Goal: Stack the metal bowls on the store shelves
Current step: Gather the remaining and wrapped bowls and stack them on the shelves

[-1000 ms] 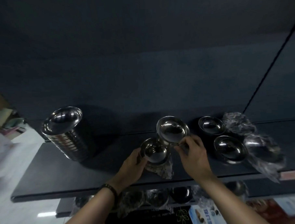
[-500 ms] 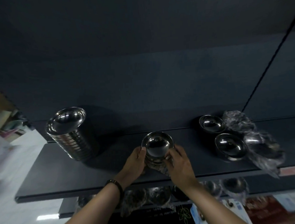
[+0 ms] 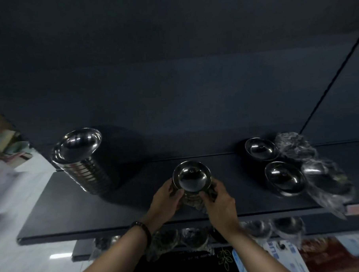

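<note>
A small stack of shiny metal bowls [image 3: 191, 178], its lower part in crumpled plastic wrap, stands at the middle of the dark shelf [image 3: 137, 215]. My left hand [image 3: 165, 200] grips the stack's left side and my right hand [image 3: 218, 202] grips its right side. A tall stack of metal bowls [image 3: 83, 160] stands at the shelf's left. Two single bowls sit at the right, one at the back [image 3: 261, 148] and one nearer [image 3: 284, 176].
Plastic-wrapped bowls [image 3: 328, 182] lie at the shelf's right end, reaching past its front edge. A lower shelf [image 3: 83, 251] holds several more wrapped bowls [image 3: 191, 236]. A dark back panel rises behind the shelf. Printed packages [image 3: 286, 254] lie below right.
One second ago my right hand held a separate bowl beside the one in my left hand. That bowl now sits nested on the stack, and both hands clasp the stack's sides.
</note>
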